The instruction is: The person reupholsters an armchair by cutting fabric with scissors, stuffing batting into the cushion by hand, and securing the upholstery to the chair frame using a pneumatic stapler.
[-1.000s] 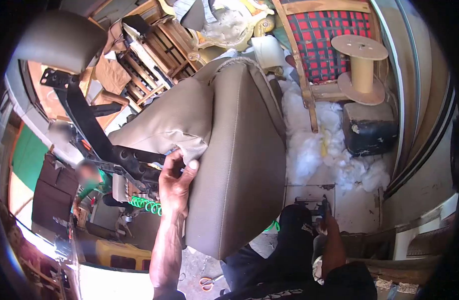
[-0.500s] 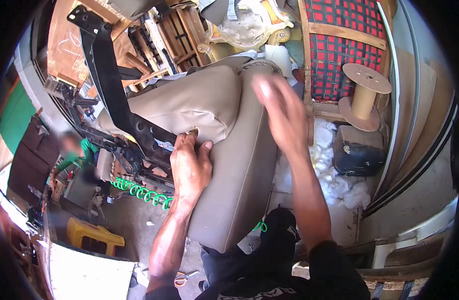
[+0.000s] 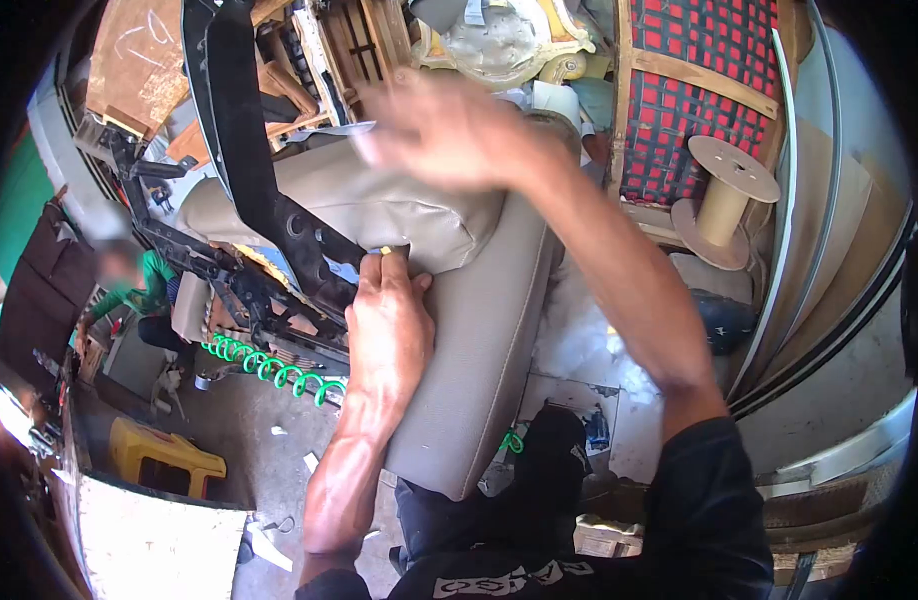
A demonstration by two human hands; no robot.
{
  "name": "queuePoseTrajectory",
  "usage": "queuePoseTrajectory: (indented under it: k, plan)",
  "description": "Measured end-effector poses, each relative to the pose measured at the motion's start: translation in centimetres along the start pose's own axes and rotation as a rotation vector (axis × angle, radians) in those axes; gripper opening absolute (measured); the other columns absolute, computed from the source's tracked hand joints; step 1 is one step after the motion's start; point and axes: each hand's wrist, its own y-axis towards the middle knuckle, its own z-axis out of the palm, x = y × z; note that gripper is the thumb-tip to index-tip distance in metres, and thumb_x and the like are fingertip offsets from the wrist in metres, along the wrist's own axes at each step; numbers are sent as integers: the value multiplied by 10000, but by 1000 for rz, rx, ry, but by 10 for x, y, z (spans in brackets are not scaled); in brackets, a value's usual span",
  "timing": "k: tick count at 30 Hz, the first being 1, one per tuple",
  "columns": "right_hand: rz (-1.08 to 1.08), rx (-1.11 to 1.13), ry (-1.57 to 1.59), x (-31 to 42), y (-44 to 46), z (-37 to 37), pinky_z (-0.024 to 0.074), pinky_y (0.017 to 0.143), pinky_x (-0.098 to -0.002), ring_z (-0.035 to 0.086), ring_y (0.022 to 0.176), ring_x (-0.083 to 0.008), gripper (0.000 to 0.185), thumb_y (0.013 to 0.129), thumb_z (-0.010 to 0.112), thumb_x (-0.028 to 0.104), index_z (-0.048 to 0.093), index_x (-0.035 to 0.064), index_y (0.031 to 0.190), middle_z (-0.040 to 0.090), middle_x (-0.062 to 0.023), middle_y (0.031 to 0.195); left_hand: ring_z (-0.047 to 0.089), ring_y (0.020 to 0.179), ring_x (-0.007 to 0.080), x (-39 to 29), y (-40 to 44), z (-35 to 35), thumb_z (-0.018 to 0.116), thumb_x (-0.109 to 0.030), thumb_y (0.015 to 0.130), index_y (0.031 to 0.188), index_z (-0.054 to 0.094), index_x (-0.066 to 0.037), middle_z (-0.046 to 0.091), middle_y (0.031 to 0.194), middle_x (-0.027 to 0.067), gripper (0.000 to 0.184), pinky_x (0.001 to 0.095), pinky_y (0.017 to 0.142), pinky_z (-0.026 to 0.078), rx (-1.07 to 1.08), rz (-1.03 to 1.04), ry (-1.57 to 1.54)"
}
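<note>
A seat cushion (image 3: 469,340) in grey-brown leatherette, with a stitched seam, leans across my lap. My left hand (image 3: 387,325) is closed at a gap in the seat cover (image 3: 429,225), its fingertips tucked in at the edge, where a bit of yellow shows. Wrinkles run through the cover beside those fingers. A black metal bracket (image 3: 224,120) rises just left of that hand. Over the upper part of the seat is my right hand (image 3: 449,135), smeared by motion, fingers apart, with nothing visible in it.
A green coiled hose (image 3: 269,368) hangs below the seat frame. At left are a yellow stool (image 3: 164,455) and a person in green (image 3: 144,285). A wooden spool (image 3: 724,200) stands right, by a red-and-black webbed frame (image 3: 694,110). White stuffing (image 3: 579,330) lies on the floor.
My right hand has swept left from the seat's right edge to above its upper part. My left hand stays at the gap. The view has shifted slightly.
</note>
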Motion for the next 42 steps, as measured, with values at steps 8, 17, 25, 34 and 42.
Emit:
queuePoseTrajectory:
  k: [8,17,25,34,42]
  plan:
    - [169,245,64,22,-1,-57,509,967,-481,650,1123,-394,684,1018,359,637,677,86,1270,676,-189,1253,707,818,438,4,3,1,629,19,869,1175,602,19,699,905,252,308,514,693,577,121,-57,40]
    - [58,233,-41,-7,-41,-41,422,1100,-473,539,1308,-362,772,1008,350,663,493,43,1446,531,-227,1438,717,786,416,3,-1,-3,576,49,840,1220,575,15,719,849,231,381,524,701,579,158,-104,27]
    - [-117,69,169,-3,-44,13,317,1164,-517,421,1420,-326,705,997,349,690,471,219,1507,485,-128,1516,716,816,422,9,-10,-7,573,44,866,1248,602,-52,718,877,244,395,524,722,578,115,-177,-9]
    - [-212,81,126,3,-82,-14,244,1188,-602,250,1485,-448,1036,704,836,554,350,222,1558,288,-226,1589,707,845,439,10,-4,2,604,5,901,1114,605,7,700,956,276,213,521,713,573,17,-137,-88]
    - [-92,53,142,23,-85,-11,249,1194,-595,254,1479,-450,1100,620,912,401,351,218,1548,294,-205,1585,688,865,466,13,-6,2,577,4,928,1081,535,26,675,952,293,161,546,712,552,-20,-157,-250]
